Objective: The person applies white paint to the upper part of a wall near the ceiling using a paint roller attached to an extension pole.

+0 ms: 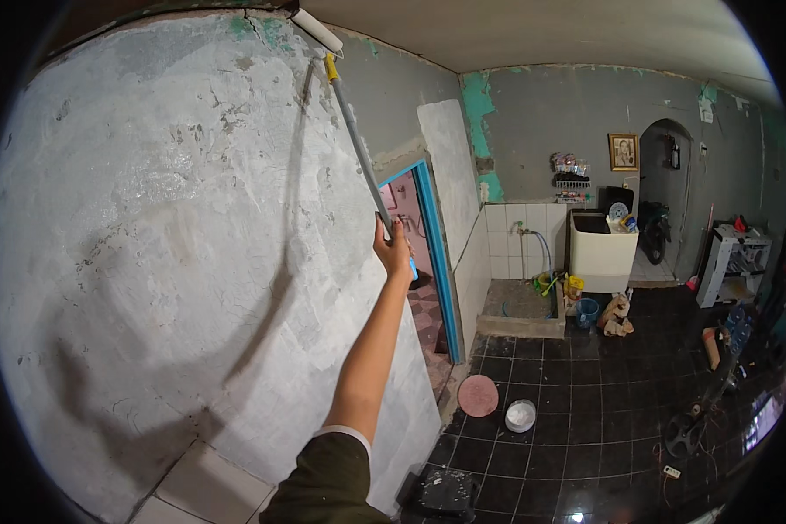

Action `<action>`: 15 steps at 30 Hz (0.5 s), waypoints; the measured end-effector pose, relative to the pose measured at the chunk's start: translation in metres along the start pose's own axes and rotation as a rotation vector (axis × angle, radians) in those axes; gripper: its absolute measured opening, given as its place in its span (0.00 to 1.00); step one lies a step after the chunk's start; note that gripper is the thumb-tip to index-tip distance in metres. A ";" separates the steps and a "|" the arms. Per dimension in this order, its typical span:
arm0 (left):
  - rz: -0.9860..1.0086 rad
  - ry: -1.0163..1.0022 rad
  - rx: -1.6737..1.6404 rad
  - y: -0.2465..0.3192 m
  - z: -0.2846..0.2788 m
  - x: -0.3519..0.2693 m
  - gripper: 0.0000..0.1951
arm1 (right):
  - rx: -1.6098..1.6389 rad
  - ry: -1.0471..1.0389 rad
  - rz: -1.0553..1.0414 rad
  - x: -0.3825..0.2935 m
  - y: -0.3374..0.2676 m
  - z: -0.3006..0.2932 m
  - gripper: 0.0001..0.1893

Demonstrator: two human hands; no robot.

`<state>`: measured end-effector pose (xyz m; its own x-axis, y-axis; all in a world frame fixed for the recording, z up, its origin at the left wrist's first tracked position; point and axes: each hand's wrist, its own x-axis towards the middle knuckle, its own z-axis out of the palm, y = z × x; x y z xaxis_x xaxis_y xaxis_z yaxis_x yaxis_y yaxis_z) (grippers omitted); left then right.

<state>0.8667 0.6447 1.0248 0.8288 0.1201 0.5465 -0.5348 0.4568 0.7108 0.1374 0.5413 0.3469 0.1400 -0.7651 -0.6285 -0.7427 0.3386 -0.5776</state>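
Observation:
My left hand (393, 252), at the end of a raised arm, grips the grey extension pole of a paint roller near its blue lower end. A yellow joint links the pole (360, 141) to the wire frame above. High up, the white roller sleeve (316, 29) lies at the top of the wall below the ceiling; whether it touches cannot be told. Patchy white coating, wet-looking in places, covers the cracked wall (190, 262) on the left, where shadows of an arm and the pole fall. My right hand is out of view.
A blue-framed doorway (440, 262) opens beside the wall. On the black tiled floor (563, 393) stand a tub of white paint (521, 416), a pink disc (478, 395) and a spattered black stool (447, 488). Farther off are a washing machine (602, 252) and a power strip (673, 471) with cords.

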 end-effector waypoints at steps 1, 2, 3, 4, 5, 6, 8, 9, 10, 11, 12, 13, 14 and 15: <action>-0.024 0.038 0.005 -0.004 0.001 -0.006 0.25 | 0.025 -0.012 -0.019 0.002 -0.007 0.003 0.34; -0.029 0.049 -0.008 -0.007 -0.002 -0.014 0.25 | 0.051 -0.025 -0.047 0.004 -0.012 0.006 0.34; 0.007 0.047 -0.010 -0.011 -0.005 -0.023 0.25 | 0.074 -0.027 -0.088 0.007 -0.018 0.010 0.34; -0.012 0.046 -0.050 -0.013 -0.011 -0.035 0.26 | 0.099 -0.020 -0.155 0.011 -0.022 0.011 0.34; -0.038 0.046 -0.087 -0.015 -0.017 -0.047 0.26 | 0.122 0.008 -0.278 0.015 -0.026 0.010 0.35; -0.051 0.062 -0.096 -0.017 -0.023 -0.060 0.26 | 0.063 0.125 -0.661 0.018 -0.029 0.014 0.35; -0.109 0.083 -0.109 -0.021 -0.030 -0.090 0.26 | 0.220 -0.055 -0.040 0.027 -0.034 0.006 0.34; -0.145 0.091 -0.116 -0.024 -0.032 -0.105 0.26 | 0.270 0.030 -0.072 0.030 -0.036 0.005 0.33; -0.173 0.112 -0.137 -0.026 -0.031 -0.116 0.26 | 0.209 0.008 -0.026 0.033 -0.036 -0.002 0.32; -0.209 0.129 -0.140 -0.028 -0.029 -0.124 0.26 | 0.208 0.007 -0.028 0.034 -0.036 -0.003 0.32; -0.188 0.120 -0.128 -0.029 -0.028 -0.126 0.25 | 0.284 -0.017 -0.010 0.033 -0.036 -0.006 0.31; -0.219 0.117 -0.131 -0.030 -0.025 -0.128 0.25 | 0.359 -0.037 0.009 0.032 -0.034 -0.007 0.30; -0.194 0.114 -0.134 -0.029 -0.023 -0.123 0.25 | 0.361 -0.035 0.012 0.030 -0.033 -0.008 0.30; -0.220 0.120 -0.145 -0.027 -0.021 -0.113 0.25 | 0.357 -0.033 0.005 0.027 -0.032 -0.007 0.29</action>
<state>0.7912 0.6372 0.9350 0.9404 0.1035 0.3240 -0.3182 0.6039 0.7307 0.1600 0.5059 0.3518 0.1622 -0.7468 -0.6450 -0.4689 0.5168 -0.7163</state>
